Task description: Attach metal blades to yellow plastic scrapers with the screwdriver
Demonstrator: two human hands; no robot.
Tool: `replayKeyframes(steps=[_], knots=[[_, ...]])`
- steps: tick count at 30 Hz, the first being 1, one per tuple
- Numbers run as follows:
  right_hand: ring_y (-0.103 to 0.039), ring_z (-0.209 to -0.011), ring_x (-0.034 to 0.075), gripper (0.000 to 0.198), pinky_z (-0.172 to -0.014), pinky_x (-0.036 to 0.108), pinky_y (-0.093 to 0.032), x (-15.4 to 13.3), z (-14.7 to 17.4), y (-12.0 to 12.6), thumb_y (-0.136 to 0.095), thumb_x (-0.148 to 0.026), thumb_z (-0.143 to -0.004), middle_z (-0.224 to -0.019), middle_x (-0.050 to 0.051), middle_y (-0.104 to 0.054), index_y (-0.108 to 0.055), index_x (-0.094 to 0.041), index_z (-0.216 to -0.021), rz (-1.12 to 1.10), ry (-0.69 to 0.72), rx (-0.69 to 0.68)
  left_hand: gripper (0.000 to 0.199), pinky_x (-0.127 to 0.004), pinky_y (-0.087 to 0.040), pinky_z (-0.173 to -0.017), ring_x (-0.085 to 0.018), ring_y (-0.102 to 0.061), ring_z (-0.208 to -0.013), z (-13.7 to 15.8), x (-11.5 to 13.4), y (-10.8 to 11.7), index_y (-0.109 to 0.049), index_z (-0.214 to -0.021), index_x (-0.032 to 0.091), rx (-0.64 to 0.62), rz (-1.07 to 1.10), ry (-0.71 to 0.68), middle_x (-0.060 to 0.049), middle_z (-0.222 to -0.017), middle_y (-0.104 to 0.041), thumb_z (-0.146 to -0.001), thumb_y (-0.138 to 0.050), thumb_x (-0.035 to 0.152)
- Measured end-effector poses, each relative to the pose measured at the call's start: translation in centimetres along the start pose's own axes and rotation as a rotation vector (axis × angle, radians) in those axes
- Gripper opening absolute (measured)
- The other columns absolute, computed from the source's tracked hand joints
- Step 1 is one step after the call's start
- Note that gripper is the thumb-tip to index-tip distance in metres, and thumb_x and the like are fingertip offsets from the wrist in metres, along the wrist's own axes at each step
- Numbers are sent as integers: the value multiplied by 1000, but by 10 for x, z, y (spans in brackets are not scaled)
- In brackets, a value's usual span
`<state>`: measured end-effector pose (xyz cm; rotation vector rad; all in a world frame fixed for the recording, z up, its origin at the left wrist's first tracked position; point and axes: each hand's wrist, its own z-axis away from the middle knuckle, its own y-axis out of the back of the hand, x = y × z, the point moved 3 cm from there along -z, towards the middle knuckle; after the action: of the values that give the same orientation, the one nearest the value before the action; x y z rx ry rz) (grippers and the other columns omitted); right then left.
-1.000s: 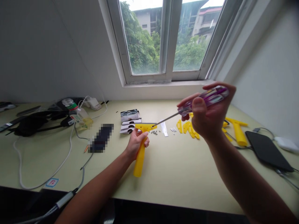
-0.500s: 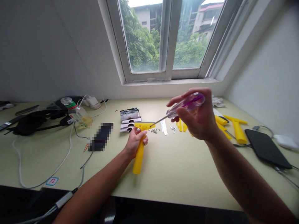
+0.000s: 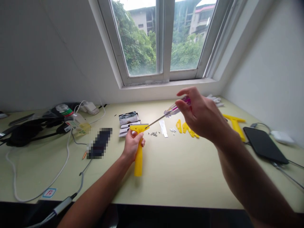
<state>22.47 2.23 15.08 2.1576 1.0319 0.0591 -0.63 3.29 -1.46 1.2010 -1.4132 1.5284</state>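
My left hand (image 3: 131,144) is wrapped around the neck of a yellow T-shaped scraper (image 3: 138,163), its handle pointing down toward me. A thin metal blade edge runs along the scraper's top. In my right hand (image 3: 203,117) is a screwdriver (image 3: 173,110) with a clear and purple handle, partly hidden by the fingers. The screwdriver's tip meets the right side of the scraper's head, at a small screw or hole. Just right of the head lie several small screws (image 3: 154,134), white strips (image 3: 163,128), small nuts (image 3: 173,129) and flat yellow pieces (image 3: 179,126).
Small printed boxes (image 3: 128,118) stand behind the scraper. On the right are another yellow scraper (image 3: 237,125) and a black phone (image 3: 264,148) with cables. A pixelated dark device (image 3: 101,144), a plastic bottle (image 3: 79,123), black headphones (image 3: 35,129) and a white cable (image 3: 58,177) lie left.
The view has shifted slightly, so most things sit further left. My right hand has turned around the screwdriver handle, its back now facing me more. The tip stays at the scraper's head.
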Motion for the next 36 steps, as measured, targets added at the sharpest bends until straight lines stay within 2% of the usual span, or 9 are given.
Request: replayKeyframes(steps=[3, 6, 10, 15, 19, 26, 28, 30, 36], knots=[[-64, -78, 20, 37, -72, 37, -55, 2, 1, -1, -49, -38, -94, -102, 8, -64, -47, -23, -127, -34, 54, -78, 39, -19, -37, -42, -3, -48, -43, 0, 0, 1, -45, -93, 21, 10, 7, 0, 4, -83, -55, -69, -75, 26], [-64, -79, 21, 36, -72, 38, -54, 5, 1, 0, -52, -39, -92, -93, 6, -64, -48, -22, -124, -36, 41, -69, 39, -19, -37, -43, -3, -48, -43, 0, -1, 2, -45, -95, 22, 11, 16, -4, 4, -84, -56, -69, -75, 26], [-64, -79, 20, 42, -72, 37, -53, 8, 2, -6, -56, -40, -90, -94, 6, -65, -46, -20, -126, -84, 37, -155, 39, -20, -38, -43, -3, -49, -44, -3, 0, 4, -46, -96, 21, 29, 27, -7, 4, -83, -55, -69, -75, 24], [-66, -81, 21, 48, -75, 40, -54, 12, 0, -8, -55, -40, -90, -104, 9, -65, -43, -22, -133, -75, 33, -144, 36, -20, -39, -43, -4, -49, -44, -4, 2, 5, -46, -94, 21, 46, 19, -10, 5, -79, -54, -71, -73, 23], [-66, -79, 22, 51, -74, 40, -55, 15, -1, -5, -58, -42, -88, -104, 9, -66, -45, -22, -133, -23, -8, -38, 34, -20, -38, -42, -4, -49, -43, -1, 5, 3, -47, -94, 21, 50, -7, -31, 3, -83, -55, -71, -72, 24], [-66, -88, 22, 53, -76, 36, -55, 10, 0, -9, -52, -41, -92, -115, 9, -63, -36, -24, -140, -104, 86, -117, 34, -19, -37, -42, -4, -49, -43, -1, 2, 3, -45, -93, 21, 64, 9, -12, 4, -81, -54, -71, -71, 22], [-66, -86, 23, 51, -75, 37, -55, 9, 1, -10, -51, -42, -92, -111, 9, -65, -39, -23, -137, -86, 85, -140, 33, -19, -38, -42, -4, -49, -43, -2, 2, 4, -46, -93, 21, 71, 1, -16, 5, -80, -54, -71, -71, 21], [-67, -82, 23, 45, -74, 39, -55, 10, 0, -9, -49, -42, -93, -103, 9, -67, -43, -21, -133, -24, 26, -80, 31, -19, -38, -42, -4, -49, -43, -2, 2, 4, -47, -93, 21, 68, -14, -28, 5, -81, -54, -72, -69, 21], [-67, -83, 24, 51, -75, 40, -55, 6, 2, -11, -50, -43, -92, -102, 10, -67, -38, -22, -137, 4, 42, -80, 32, -20, -38, -42, -4, -50, -43, -3, 2, 3, -47, -95, 21, 64, -13, -30, 4, -83, -54, -72, -69, 20]])
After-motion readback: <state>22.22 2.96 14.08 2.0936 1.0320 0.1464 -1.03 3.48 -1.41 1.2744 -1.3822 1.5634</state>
